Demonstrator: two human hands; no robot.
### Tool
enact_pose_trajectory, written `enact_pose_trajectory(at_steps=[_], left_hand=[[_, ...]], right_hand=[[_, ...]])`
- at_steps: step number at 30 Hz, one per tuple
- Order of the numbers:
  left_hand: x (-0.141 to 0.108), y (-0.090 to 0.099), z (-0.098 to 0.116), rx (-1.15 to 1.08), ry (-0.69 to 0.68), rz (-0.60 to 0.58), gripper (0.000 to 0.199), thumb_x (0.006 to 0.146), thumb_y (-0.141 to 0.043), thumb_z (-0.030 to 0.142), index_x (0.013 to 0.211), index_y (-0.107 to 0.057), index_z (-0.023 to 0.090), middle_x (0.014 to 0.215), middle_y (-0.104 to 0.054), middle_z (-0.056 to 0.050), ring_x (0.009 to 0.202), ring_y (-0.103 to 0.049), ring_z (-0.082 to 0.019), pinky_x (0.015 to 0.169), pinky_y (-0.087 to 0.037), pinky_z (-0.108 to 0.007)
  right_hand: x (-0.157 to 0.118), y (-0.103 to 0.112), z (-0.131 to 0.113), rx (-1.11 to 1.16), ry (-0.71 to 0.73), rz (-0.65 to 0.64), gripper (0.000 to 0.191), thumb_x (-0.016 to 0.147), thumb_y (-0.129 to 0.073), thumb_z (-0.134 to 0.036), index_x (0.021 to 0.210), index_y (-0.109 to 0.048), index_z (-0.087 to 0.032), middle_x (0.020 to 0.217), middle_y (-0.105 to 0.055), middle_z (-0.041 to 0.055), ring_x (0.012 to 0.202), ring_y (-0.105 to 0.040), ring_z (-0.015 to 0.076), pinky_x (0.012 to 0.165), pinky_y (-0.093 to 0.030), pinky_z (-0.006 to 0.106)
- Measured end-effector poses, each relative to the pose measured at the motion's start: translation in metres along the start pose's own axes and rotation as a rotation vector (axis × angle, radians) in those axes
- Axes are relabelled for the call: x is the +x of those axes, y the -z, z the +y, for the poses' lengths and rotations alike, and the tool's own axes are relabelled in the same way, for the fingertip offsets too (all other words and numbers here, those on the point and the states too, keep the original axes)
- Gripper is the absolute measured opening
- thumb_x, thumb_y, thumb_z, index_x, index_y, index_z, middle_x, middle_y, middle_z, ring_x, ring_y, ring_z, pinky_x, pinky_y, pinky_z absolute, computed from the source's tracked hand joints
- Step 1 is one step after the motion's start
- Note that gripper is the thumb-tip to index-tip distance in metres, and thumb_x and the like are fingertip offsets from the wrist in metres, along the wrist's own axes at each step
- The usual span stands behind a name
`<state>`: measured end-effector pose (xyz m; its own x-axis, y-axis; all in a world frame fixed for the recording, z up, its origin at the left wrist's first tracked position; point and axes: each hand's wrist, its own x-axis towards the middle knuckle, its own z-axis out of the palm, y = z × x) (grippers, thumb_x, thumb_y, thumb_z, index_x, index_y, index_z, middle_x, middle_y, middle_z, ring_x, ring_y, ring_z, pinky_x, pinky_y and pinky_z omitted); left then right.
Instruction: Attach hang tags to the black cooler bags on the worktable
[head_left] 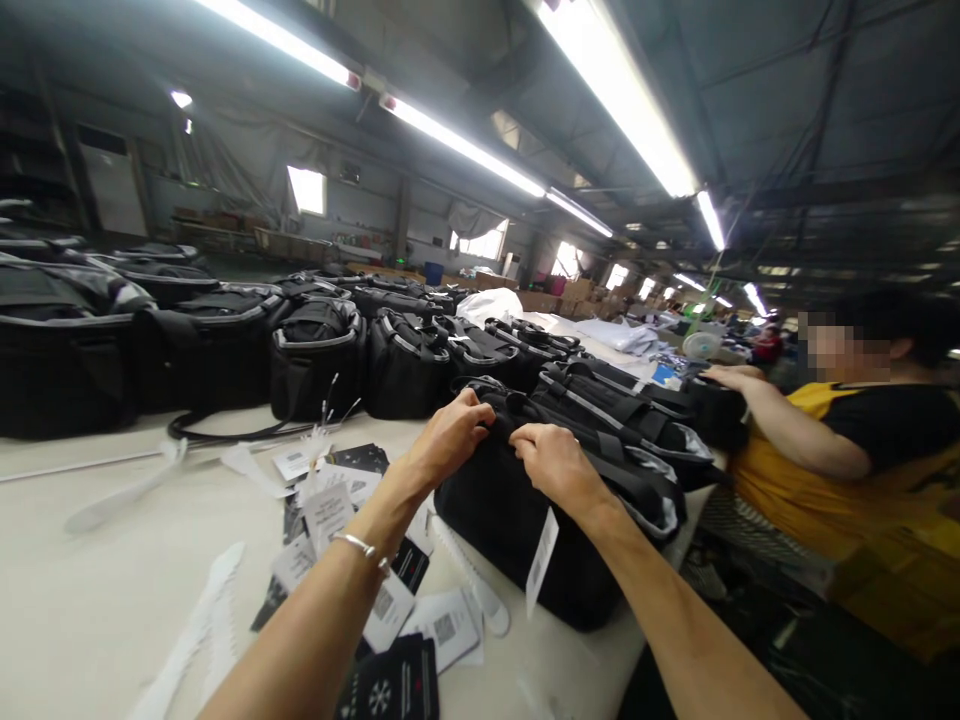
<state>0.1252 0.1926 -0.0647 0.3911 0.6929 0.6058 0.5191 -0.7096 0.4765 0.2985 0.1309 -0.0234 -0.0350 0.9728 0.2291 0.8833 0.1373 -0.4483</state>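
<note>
A black bag (pixel 517 520) with a grey-edged opening stands near the right edge of the pale table (pixel 90 610). At the bag's upper left rim, my left hand (pixel 456 432) has its fingers closed on black fabric. Just right of it, my right hand (pixel 553 462) pinches the top of the same bag, a small gap apart from the left. A white tag (pixel 541 562) hangs down the bag's front below my right wrist. Under my left forearm lie loose black and white tags (pixel 328 512).
Several black bags (pixel 319 345) stand in rows behind and to the left. White strips (pixel 214 590) lie on the table at the left front. At the right, a person in a yellow apron (pixel 795 470) has an arm over another black bag (pixel 712 405).
</note>
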Motion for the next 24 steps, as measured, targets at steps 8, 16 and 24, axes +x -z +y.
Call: enact_pose_trajectory(at_steps=[8, 16, 24], left_hand=[[0.0, -0.002, -0.007, 0.005, -0.018, -0.012, 0.014, 0.079, -0.064, 0.011, 0.087, -0.068, 0.022, 0.094, -0.056, -0.001, 0.079, -0.058, -0.015, 0.073, -0.045, -0.026], [-0.008, -0.003, 0.006, 0.061, -0.004, 0.015, 0.007, 0.086, -0.061, 0.017, 0.086, -0.067, 0.021, 0.094, -0.058, -0.002, 0.079, -0.058, -0.015, 0.071, -0.046, -0.025], [-0.014, -0.002, 0.016, 0.311, -0.008, -0.111, 0.02, 0.095, -0.051, 0.023, 0.112, -0.061, 0.023, 0.107, -0.063, -0.002, 0.087, -0.063, -0.015, 0.064, -0.046, -0.021]], right_hand=[[-0.002, 0.0, 0.001, 0.233, -0.131, -0.075, 0.025, 0.091, -0.046, -0.013, 0.112, -0.06, -0.015, 0.086, -0.075, 0.0047, 0.038, -0.062, 0.0096, 0.033, -0.042, 0.016], [0.008, -0.007, 0.007, 0.228, -0.08, -0.055, 0.01, 0.081, -0.057, -0.015, 0.078, -0.066, -0.017, 0.058, -0.067, -0.001, 0.039, -0.06, 0.0107, 0.038, -0.039, 0.016], [0.032, -0.02, 0.043, 0.147, -0.051, 0.0, 0.005, 0.063, -0.079, -0.03, 0.067, -0.077, -0.028, 0.069, -0.073, 0.0107, 0.045, -0.059, 0.0146, 0.06, -0.038, 0.039]])
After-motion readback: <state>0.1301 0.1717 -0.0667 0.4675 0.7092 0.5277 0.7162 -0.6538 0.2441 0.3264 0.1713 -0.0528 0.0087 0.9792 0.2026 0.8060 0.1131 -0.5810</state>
